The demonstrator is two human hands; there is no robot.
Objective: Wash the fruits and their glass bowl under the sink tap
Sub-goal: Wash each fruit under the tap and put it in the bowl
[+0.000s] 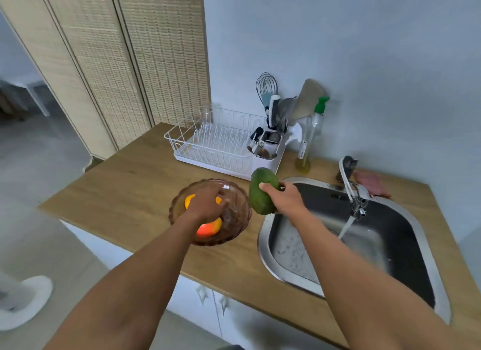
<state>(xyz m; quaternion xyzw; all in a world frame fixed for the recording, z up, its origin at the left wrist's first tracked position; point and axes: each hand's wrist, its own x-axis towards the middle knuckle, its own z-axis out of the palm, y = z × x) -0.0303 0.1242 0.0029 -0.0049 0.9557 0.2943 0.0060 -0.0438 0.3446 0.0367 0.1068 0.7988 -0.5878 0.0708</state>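
The person stands at the wooden counter (125,190) with both bare arms stretched out. The right hand (285,200) holds a big green mango (257,202) in the air, just over the spot where the counter meets the left rim of the steel sink (263,248). The thumb is on the near face and the fingers are wrapped round the far side. The mango stands nearly upright, close beside the bowl but not touching it.

The left hand (205,205) is down inside the brown-tinted glass bowl (240,214), which sits on the counter just left of the sink. Its fingers curl down round an orange fruit (189,200) — the fingertips are smeared by blur, so I can't make out how tight the hold is. A second fruit, orange going to red (208,230), lies in the bowl at the near side, under the wrist.

The tap (358,197) is running — a stream of water (346,226) falls into the basin, well to the right of both hands. Behind the bowl stands a white dish rack (216,144) with utensils at its end, and a green-capped bottle (313,133) stands by the wall.
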